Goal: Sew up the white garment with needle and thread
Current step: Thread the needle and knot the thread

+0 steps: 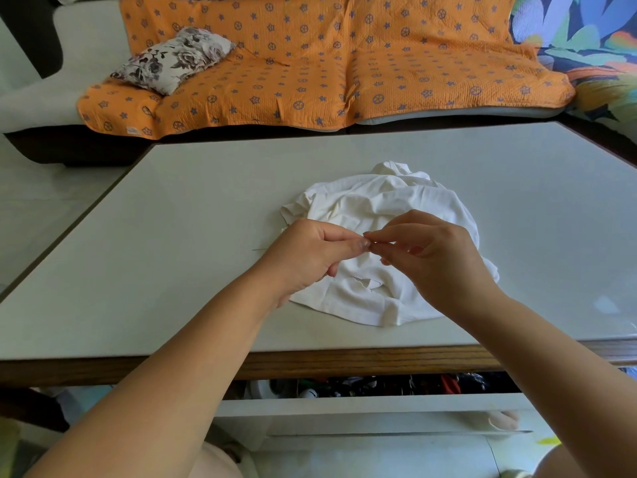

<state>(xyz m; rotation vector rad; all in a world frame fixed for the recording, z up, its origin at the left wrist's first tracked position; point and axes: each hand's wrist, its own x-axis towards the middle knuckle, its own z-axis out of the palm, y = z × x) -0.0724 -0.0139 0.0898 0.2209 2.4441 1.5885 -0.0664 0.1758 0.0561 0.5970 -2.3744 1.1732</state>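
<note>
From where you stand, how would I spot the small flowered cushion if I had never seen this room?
Look past the pale table to the sofa draped in an orange quilted cover. On its left end lies the small cushion. It alone is white with dark grey roses, against the cover's blue stars and wheels.

The garment [379, 201] lies on the table [172, 236], a sofa [310, 81] behind, a pillow [172, 60] on the sofa's left.

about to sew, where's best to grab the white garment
Probably the flat near hem of the white garment, coming from your side: it lies smooth and exposed beside what looks like a tear, while the far side is bunched.
</note>
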